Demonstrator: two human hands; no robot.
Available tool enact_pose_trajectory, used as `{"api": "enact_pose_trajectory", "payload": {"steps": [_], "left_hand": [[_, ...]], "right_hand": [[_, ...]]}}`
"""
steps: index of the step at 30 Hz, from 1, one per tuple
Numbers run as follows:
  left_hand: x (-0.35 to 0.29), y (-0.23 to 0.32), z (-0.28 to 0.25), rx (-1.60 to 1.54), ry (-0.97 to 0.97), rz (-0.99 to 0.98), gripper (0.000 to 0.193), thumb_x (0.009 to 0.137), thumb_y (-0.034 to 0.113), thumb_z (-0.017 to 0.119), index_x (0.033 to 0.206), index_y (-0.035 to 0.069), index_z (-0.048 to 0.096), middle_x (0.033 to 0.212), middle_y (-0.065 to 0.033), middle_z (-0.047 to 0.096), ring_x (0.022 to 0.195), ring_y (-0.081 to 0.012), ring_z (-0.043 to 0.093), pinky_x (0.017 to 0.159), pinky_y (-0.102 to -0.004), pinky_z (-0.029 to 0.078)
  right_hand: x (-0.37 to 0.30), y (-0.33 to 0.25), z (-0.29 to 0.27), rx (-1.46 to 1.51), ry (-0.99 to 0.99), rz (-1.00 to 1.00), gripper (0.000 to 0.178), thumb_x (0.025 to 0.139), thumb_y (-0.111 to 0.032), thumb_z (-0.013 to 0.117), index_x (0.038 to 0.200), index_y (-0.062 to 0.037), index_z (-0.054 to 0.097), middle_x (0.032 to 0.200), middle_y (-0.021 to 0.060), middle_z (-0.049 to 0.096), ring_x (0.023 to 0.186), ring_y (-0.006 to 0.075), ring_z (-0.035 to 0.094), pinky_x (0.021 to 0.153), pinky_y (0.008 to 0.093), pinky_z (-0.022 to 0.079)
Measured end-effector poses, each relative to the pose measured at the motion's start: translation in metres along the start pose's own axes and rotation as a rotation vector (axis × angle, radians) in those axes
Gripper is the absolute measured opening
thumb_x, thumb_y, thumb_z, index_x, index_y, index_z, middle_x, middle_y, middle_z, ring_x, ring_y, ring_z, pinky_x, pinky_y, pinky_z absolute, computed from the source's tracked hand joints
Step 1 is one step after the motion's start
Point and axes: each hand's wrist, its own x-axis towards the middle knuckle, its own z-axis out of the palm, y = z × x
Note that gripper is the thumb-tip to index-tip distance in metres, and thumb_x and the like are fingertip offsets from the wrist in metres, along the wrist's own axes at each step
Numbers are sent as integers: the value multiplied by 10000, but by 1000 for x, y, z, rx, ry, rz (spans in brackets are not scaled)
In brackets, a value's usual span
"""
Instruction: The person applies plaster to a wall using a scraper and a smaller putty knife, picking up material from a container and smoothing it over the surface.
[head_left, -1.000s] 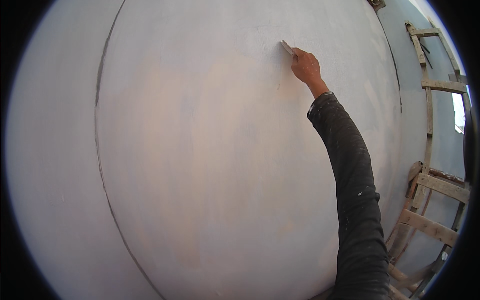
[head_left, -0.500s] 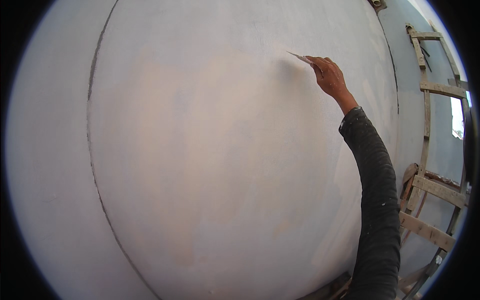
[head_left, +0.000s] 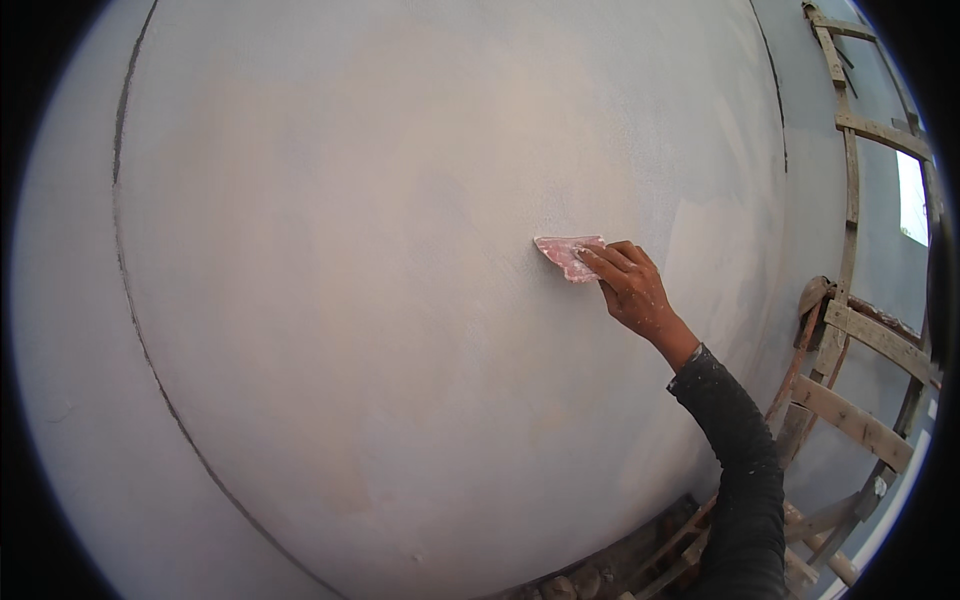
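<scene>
My right hand grips a pink scraper by its right end, apparently to leave the long edge free at the wall; my left hand is out of view, its state unknown. Beyond my sleeve stands a ladder.

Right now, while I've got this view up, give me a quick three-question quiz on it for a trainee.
1. What is the right hand holding?
2. True or false: the wooden ladder shows on the right side of the picture.
3. Which colour is the sleeve on the arm in view? A) White B) Black or very dark C) Bright red

Key:
1. A flat pinkish scraper with white smears.
2. True.
3. B.
</scene>
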Motion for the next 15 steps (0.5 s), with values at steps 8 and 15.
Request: {"api": "enact_pose_trajectory", "payload": {"steps": [8, 15], "left_hand": [[-2, -37, -13, 163, 35, 128, 437, 1111, 451, 506, 1030, 48, 656, 949, -74, 653, 799, -192, 596, 701, -374, 518], [-22, -44, -26, 130, 8, -95, 426, 1091, 398, 531, 1051, -5, 662, 951, -103, 667, 806, -240, 622, 715, -431, 523]], "right_hand": [[-210, -137, 59, 137, -146, 169, 450, 875, 5, 729, 1313, -101, 737, 1394, 65, 716, 1158, 273, 682, 957, 417, 548], [-336, -246, 92, 292, -241, 345, 446, 869, 15, 720, 1302, -88, 738, 1349, 75, 736, 1166, 286, 683, 958, 427, 543]]}}
